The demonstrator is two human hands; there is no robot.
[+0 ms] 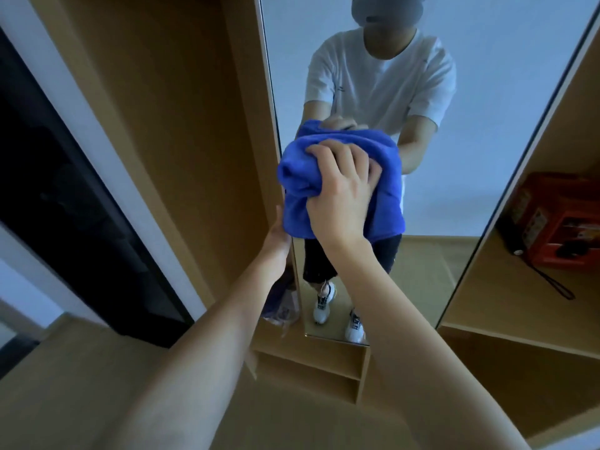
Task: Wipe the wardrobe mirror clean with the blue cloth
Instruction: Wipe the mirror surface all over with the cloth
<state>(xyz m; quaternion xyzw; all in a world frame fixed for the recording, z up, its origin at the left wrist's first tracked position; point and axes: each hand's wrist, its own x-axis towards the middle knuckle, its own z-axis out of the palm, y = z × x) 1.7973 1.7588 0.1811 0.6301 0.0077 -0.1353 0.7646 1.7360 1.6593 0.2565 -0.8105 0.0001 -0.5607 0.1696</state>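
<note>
Your right hand (341,193) is bunching the blue cloth (337,180) under curled fingers against the mirror (470,125). Your left hand (279,235) is reaching to the mirror's left edge, fingers hidden behind the cloth. An orange box (558,222) is sitting on the right shelf (506,306).

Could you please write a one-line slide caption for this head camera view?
Right hand presses a bunched blue cloth against the wardrobe mirror while the left hand steadies its edge.

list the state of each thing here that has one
blue cloth: bunched, pressed on the glass
wardrobe mirror: upright, cloth against its left part
right hand: grip curled round the cloth
left hand: fingers straight, at the mirror's left edge
red box: on the right-hand shelf, black strap beside it
</note>
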